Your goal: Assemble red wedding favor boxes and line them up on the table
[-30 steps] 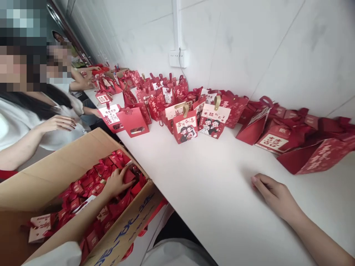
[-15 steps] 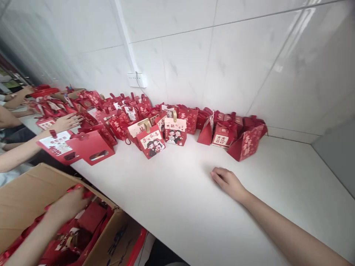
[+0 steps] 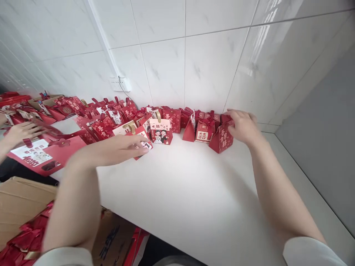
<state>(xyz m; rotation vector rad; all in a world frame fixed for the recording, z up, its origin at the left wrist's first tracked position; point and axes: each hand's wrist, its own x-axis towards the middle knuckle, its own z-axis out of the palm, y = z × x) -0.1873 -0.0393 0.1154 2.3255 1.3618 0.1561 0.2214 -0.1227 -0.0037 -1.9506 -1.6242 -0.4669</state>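
A row of small red gift boxes runs along the tiled wall on a white counter (image 3: 194, 192). My right hand (image 3: 242, 125) reaches to the right end of the row and rests against a tilted red box with gold characters (image 3: 222, 138), fingers curved over its top. My left hand (image 3: 124, 147) stretches flat over the counter, fingers extended, its tips touching a red box with a cartoon couple (image 3: 142, 144). Another couple-printed box (image 3: 161, 132) stands upright just behind it.
A cardboard carton (image 3: 19, 207) full of red packets sits at the lower left. Another person's hand (image 3: 20, 131) rests on larger flat red boxes (image 3: 39, 157) at the left. A wall socket (image 3: 119, 84) is above the row. A grey panel closes the right side.
My left hand came out of the carton and reached across to the couple box. My right hand left the bare counter and moved up to the rightmost red box. The view swung right.
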